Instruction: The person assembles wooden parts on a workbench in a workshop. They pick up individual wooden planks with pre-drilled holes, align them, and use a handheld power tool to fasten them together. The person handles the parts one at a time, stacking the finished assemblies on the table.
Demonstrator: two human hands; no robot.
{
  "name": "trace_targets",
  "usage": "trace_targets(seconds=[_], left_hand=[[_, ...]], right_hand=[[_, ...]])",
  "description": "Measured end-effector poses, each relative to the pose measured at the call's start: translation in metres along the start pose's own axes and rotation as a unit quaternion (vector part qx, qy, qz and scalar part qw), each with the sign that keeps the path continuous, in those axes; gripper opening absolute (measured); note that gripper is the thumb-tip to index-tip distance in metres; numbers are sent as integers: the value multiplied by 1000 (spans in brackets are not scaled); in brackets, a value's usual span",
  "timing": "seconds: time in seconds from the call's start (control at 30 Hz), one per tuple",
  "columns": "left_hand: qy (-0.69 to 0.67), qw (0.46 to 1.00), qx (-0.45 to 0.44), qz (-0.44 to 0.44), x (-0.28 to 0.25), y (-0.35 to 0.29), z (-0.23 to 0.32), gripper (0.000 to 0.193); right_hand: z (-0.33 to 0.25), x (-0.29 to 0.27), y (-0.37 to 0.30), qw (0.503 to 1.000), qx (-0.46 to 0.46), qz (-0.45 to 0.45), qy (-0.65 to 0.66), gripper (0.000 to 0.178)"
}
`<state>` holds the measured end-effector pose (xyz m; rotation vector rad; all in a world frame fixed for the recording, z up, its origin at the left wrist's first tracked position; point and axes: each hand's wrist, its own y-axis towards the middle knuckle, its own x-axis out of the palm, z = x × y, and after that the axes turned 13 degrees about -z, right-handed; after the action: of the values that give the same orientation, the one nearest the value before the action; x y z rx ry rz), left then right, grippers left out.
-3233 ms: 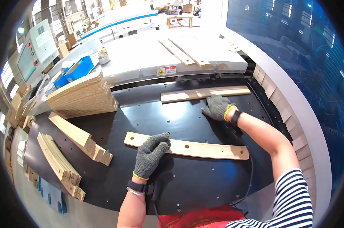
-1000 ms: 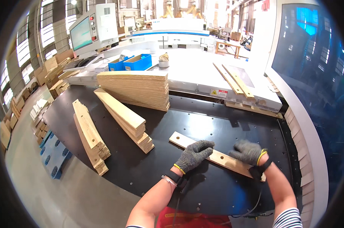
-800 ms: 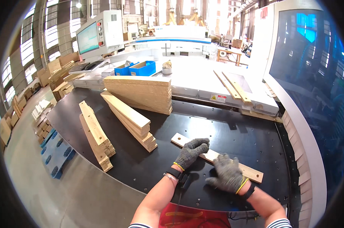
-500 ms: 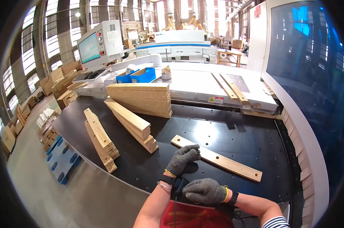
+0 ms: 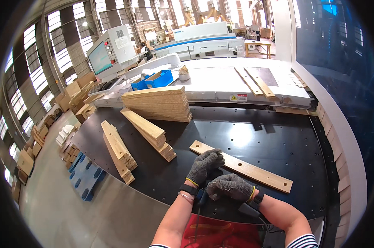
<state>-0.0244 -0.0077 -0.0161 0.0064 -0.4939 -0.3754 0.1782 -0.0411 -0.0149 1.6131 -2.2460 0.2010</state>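
Note:
My left hand (image 5: 205,166), in a grey knit glove, is beside the near edge of a long wooden strip (image 5: 253,170) and overlaps it in view. Its fingers are bent together; whatever they may hold is hidden. Just below and to the right, my right hand (image 5: 229,187) is curled closed in a matching glove, its palm side out of sight. Drilled with round holes, the strip lies at a slant on the black table (image 5: 187,194). I cannot tell whether the left fingertips touch it.
Stacked wooden strips stand on the table's left side: a short stack (image 5: 117,144), a longer stack (image 5: 147,130) and a tall pile (image 5: 156,103). Behind are blue bins (image 5: 160,78), a tape roll (image 5: 183,74) and two strips (image 5: 259,82) on a white machine. A blue pallet (image 5: 86,175) sits on the floor.
The view has shifted and tilted slightly. My right hand has come up closer to my left hand. The wooden strip still lies on the table beside them.

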Motion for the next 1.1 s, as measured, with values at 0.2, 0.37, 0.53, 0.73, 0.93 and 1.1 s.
trace_targets(seconds=[0.2, 0.37, 0.53, 0.73, 0.93, 1.1], left_hand=[[-10, 999, -29, -16, 15, 3, -7, 38], [2, 999, -26, -27, 10, 4, -9, 41], [16, 999, -30, -34, 8, 5, -11, 42], [26, 999, -31, -34, 11, 5, -11, 42], [26, 999, -21, -32, 8, 3, -12, 43], [-33, 999, -10, -10, 12, 7, -9, 40]], right_hand=[[-3, 2, -2, 1000, -6, 5, -3, 39], [-3, 2, 0, 1000, -23, 0, -2, 35], [-5, 5, 0, 1000, -16, 21, -13, 34], [1, -3, 0, 1000, -9, 1, -7, 33], [-1, 2, -2, 1000, -12, 8, -6, 34], [5, -5, -1, 1000, -2, 15, -3, 34]])
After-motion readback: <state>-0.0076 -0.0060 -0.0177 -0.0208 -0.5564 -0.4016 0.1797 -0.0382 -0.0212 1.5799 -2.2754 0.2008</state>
